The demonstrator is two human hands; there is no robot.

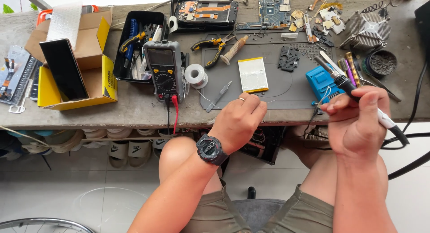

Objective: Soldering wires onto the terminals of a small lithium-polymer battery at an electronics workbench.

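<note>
Grey work mat [286,87], white battery with yellow edge [252,74], blue box [320,82], yellow cardboard box [101,83], black wristwatch [210,149].

— Where does the view look from?

— From the person's head, facing steeply down and forward over the knees to the surface [134,107].

— How near?

— Close: the near edge crosses the middle of the frame, the far edge runs along the top, and both forearms rise from the bottom. The floor [67,188] shows below the near edge.

— Any second view?

— No, only this one, so nothing is shared.
</note>
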